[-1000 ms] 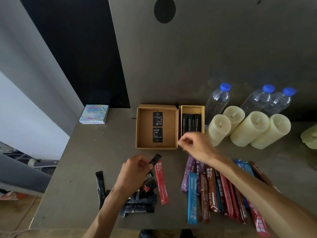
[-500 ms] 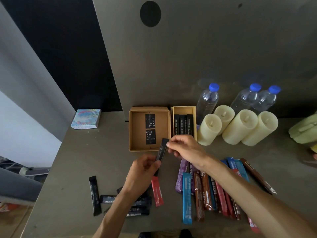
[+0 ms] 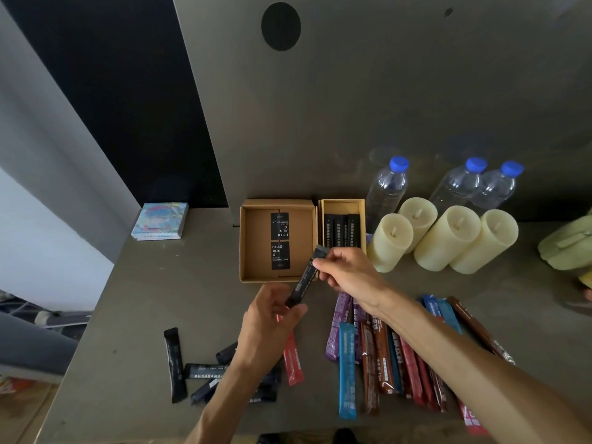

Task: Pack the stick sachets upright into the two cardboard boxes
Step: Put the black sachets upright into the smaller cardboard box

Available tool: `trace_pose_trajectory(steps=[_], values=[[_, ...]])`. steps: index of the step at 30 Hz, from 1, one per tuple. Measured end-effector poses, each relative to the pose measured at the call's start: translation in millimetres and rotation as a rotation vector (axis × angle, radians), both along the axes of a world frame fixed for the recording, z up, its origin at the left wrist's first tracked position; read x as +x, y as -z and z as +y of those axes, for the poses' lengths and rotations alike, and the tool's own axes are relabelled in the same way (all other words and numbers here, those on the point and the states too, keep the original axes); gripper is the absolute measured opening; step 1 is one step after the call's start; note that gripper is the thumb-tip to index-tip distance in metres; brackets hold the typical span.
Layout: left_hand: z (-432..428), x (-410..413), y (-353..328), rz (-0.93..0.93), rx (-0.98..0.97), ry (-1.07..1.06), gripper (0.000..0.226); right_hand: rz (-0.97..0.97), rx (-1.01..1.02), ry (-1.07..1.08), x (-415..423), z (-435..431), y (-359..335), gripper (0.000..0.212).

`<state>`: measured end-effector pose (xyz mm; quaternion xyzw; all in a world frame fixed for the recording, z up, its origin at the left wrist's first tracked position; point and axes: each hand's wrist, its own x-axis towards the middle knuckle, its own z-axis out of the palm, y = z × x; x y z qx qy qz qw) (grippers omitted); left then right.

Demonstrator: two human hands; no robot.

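Near edge of the table [image 3: 134,315], left of centre: loose black sachets [image 3: 205,371] lie flat in a small heap, partly hidden by the left forearm. One of them lies apart, toward the left edge. A red sachet [image 3: 293,363] lies flat just right of the heap. Right of centre, a row of coloured sachets [image 3: 347,373] (purple, blue, brown, red) lies flat side by side, and the right forearm crosses above them.

Mid-table: the left hand [image 3: 269,318] has curled fingers and pinches the lower end of one black stick sachet [image 3: 306,280]. The right hand [image 3: 346,277] pinches the same sachet near its upper end, thumb against forefinger. The sachet is tilted and in neither box. Its upper end shows against the near walls where the two boxes meet.

Far side: the wide cardboard box [image 3: 256,248] stands open, with two black labels on its floor. The narrow cardboard box [image 3: 342,205] touches its right wall and holds packed black sachets [image 3: 341,230] in a row. To the right are four cream candles [image 3: 445,238], with three blue-capped bottles [image 3: 387,187] behind them. A printed packet [image 3: 160,221] sits at the far left corner. A pale green object [image 3: 567,248] is cut off at the right edge.
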<state>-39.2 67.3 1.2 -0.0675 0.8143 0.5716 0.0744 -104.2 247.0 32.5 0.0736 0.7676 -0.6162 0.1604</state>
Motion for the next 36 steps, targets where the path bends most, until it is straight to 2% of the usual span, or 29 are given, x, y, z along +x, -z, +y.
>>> trace_pose_trajectory(steps=[2, 4, 6, 10, 14, 16, 19, 21, 24, 26, 30, 36], values=[[3.8, 2.3, -2.4, 0.067, -0.129, -0.008, 0.030, -0.035, -0.015, 0.027, -1.3, 1.2, -1.0, 0.017], [7.4, 2.7, -3.8, 0.154, -0.214, -0.025, 0.019, -0.060, -0.033, 0.020, -2.0, 2.1, -2.3, 0.018], [10.2, 2.3, -4.9, 0.149, -0.143, -0.043, 0.008, -0.073, -0.084, 0.024, -3.1, 4.5, -3.7, 0.019], [11.6, -0.2, -7.8, 0.028, 0.135, -0.063, 0.013, -0.088, -0.134, 0.059, -7.7, 12.5, -3.4, 0.026], [15.6, -0.4, -7.2, -0.046, 0.309, -0.072, 0.013, -0.133, -0.185, 0.085, -11.0, 15.2, -1.8, 0.026], [18.6, -0.5, -5.3, -0.049, 0.321, -0.048, 0.014, -0.155, -0.195, 0.070, -12.1, 16.3, -2.9, 0.014], [18.4, -4.4, 2.1, -0.058, 0.201, 0.020, 0.018, -0.118, -0.181, 0.052, -14.8, 21.2, -6.1, 0.009], [13.1, -7.4, 9.0, -0.037, 0.061, 0.066, 0.019, -0.036, -0.071, 0.064, -21.7, 28.6, -10.7, 0.010], [0.8, -10.0, 12.5, -0.022, -0.083, 0.077, 0.020, 0.131, 0.346, 0.085, -45.3, 42.6, -14.9, 0.015], [-7.1, -11.2, 11.1, -0.018, -0.137, 0.073, 0.018, 0.171, 0.496, 0.088, -63.9, 48.9, -14.9, 0.022], [-19.6, -11.8, 11.0, -0.032, -0.202, 0.069, 0.013, 0.126, 0.547, 0.066, -85.7, 48.3, -5.9, 0.025], [-30.0, -6.0, 14.6, -0.035, -0.274, 0.061, 0.017, 0.067, 0.547, 0.077, -88.6, 40.2, 5.9, 0.014]])
